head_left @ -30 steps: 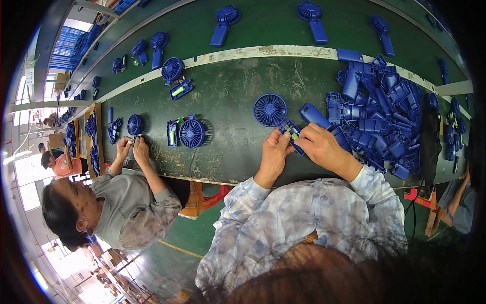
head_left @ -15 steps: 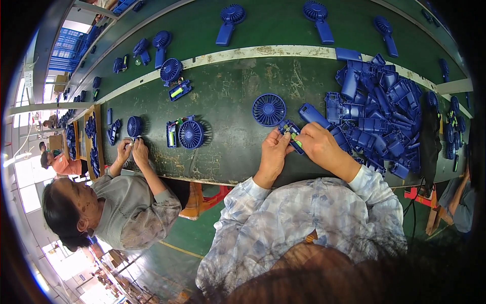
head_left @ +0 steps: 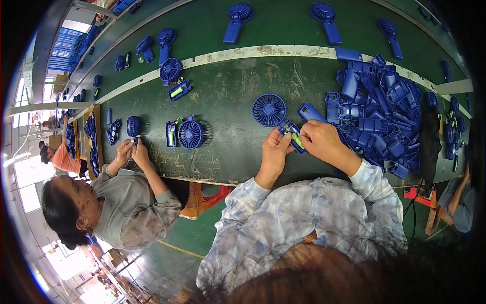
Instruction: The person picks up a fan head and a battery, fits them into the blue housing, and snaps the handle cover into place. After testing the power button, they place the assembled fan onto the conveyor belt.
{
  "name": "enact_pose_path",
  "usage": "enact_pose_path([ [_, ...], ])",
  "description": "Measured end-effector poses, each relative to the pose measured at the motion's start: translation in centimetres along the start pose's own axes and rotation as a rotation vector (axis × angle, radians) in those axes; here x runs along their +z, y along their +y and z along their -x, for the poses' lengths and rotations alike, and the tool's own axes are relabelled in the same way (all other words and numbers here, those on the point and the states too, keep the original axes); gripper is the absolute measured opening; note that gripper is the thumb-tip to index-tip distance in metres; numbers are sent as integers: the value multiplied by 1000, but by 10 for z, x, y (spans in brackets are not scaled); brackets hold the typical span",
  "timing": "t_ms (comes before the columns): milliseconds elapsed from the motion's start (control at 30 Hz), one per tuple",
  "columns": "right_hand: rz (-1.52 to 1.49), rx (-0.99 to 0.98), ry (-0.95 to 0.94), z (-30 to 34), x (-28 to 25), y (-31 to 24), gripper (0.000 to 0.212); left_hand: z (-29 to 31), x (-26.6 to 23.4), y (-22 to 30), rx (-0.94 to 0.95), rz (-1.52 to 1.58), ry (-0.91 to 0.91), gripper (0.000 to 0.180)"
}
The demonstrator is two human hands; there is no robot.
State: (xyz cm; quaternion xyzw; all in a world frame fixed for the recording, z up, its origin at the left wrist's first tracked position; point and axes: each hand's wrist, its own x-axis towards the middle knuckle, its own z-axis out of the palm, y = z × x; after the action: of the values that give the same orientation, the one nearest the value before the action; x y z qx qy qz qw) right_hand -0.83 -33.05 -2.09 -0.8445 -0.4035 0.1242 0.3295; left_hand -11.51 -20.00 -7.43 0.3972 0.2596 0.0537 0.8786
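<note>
A blue handheld fan [head_left: 269, 110] lies before me, its round grille pointing away and its handle opened toward me. Inside the handle a yellow-green battery [head_left: 296, 141] shows. My left hand [head_left: 275, 153] grips the handle from the left, thumb pressed on its edge. My right hand [head_left: 324, 144] is closed at the right side of the same handle, fingertips pinched by the battery; whether they hold a small part is hidden. Just beyond the right hand lies a loose blue handle cover [head_left: 311, 112].
A heap of blue plastic shells [head_left: 374, 109] rises at my right. Another fan [head_left: 191, 135] with an opened handle lies left. Beyond the pale rail [head_left: 273, 50], a green belt [head_left: 283, 25] carries several fans. A co-worker [head_left: 136, 207] on the left handles a fan.
My right hand has shifted slightly up along the fan handle, baring more of the battery. My left hand stays put. Fans on the far belt have moved right.
</note>
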Motion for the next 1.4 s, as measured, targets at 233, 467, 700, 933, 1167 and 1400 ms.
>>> enact_pose_path([
  [233, 83, 31, 38, -3, 5, 1, 9, 2, -1, 3, -31, -25, -31, 25],
  [467, 132, -3, 31, -3, 8, 0, 9, 0, -3, -1, -29, -115, -14, 29],
  [700, -129, -1, 95, 2, -12, 7, 6, -1, -3, -2, -32, -140, 5, 31],
  [933, 395, -62, 193, 25, -46, 3, 44, 2, 3, 1, -40, -82, 43, 35],
  [1167, 521, 14, 57, 19, -26, 8, 63, 2, 0, 0, -48, -75, 35, 36],
  [1400, 550, -28, 120, 6, -20, 12, 54, 7, 7, 2, -13, -95, 22, 38],
])
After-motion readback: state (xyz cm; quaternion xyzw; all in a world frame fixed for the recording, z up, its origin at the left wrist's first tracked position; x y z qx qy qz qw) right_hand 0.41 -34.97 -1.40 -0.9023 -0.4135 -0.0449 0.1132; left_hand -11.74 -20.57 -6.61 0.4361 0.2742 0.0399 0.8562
